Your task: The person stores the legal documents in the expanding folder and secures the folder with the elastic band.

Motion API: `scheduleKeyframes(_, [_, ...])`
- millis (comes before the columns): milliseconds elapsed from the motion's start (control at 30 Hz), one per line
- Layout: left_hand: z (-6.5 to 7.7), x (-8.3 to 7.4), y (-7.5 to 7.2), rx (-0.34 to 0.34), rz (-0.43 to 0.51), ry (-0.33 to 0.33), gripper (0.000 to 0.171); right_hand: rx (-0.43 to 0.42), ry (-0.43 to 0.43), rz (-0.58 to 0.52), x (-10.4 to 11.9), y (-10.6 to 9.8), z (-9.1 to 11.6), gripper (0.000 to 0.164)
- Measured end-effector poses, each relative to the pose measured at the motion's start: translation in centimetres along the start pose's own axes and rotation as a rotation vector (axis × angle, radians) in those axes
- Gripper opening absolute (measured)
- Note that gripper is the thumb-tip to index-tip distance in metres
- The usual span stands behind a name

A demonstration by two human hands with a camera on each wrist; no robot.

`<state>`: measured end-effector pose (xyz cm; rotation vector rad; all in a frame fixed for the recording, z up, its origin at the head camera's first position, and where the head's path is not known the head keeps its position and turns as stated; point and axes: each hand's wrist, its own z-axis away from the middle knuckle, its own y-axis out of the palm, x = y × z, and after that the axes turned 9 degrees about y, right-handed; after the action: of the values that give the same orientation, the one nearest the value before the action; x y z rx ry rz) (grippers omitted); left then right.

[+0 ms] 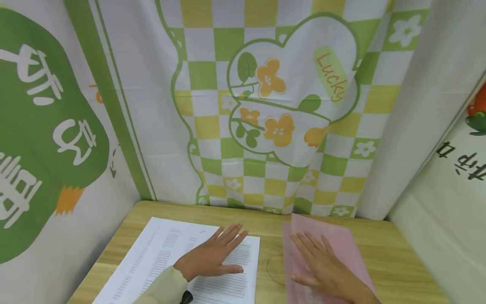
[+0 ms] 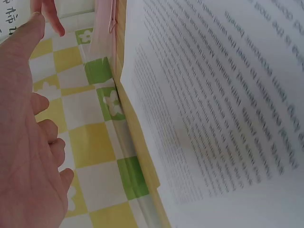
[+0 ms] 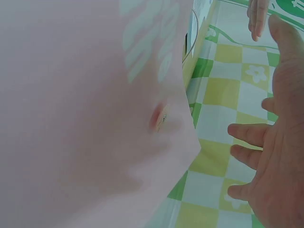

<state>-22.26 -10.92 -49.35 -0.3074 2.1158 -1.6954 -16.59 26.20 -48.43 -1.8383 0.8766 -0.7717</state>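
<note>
White printed sheets (image 1: 167, 249) lie on the left half of the wooden table. My left hand (image 1: 212, 256) is over their right part, fingers straight and thumb spread, holding nothing. In the left wrist view the lines of print (image 2: 204, 95) run beside that hand, with a gap between. On the right lies a pink translucent file envelope (image 1: 343, 245) with pale lettering. A small round button (image 3: 161, 118) shows on it in the right wrist view. My right hand (image 1: 324, 268) is above the envelope, fingers extended and holding nothing; its shadow falls on the pink surface.
A thin string (image 1: 268, 272) loops onto the table (image 1: 391, 249) from the envelope's left side. Behind the table hangs a checked green and yellow curtain (image 1: 265, 177). Printed cloth (image 1: 117, 219) hangs on the left, and more cloth (image 1: 429, 211) on the right.
</note>
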Motion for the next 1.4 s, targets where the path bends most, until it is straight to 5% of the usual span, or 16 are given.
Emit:
scheduleKeyframes(433, [-1.5,-2.3,2.2,-0.013,0.101,-0.008,0.091,-0.074,-0.013,-0.004,-0.6,0.4,1.5,0.087])
scheduleKeyframes(633, [-2.6,-3.4,3.4,0.011,0.098,-0.009,0.093,-0.038,0.028,-0.038,-0.4,0.9,2.0,0.085])
scheduleKeyframes(933, [-4.6,-5.7,5.6,0.071,0.282,-0.077,0.095,-0.011,0.064,-0.014,0.4,1.1,2.5,0.078])
scheduleKeyframes(1400, [-7.7,-8.6,7.3,0.132,0.091,-0.131,0.103,0.019,0.015,0.039,1.0,2.5,2.7,0.080])
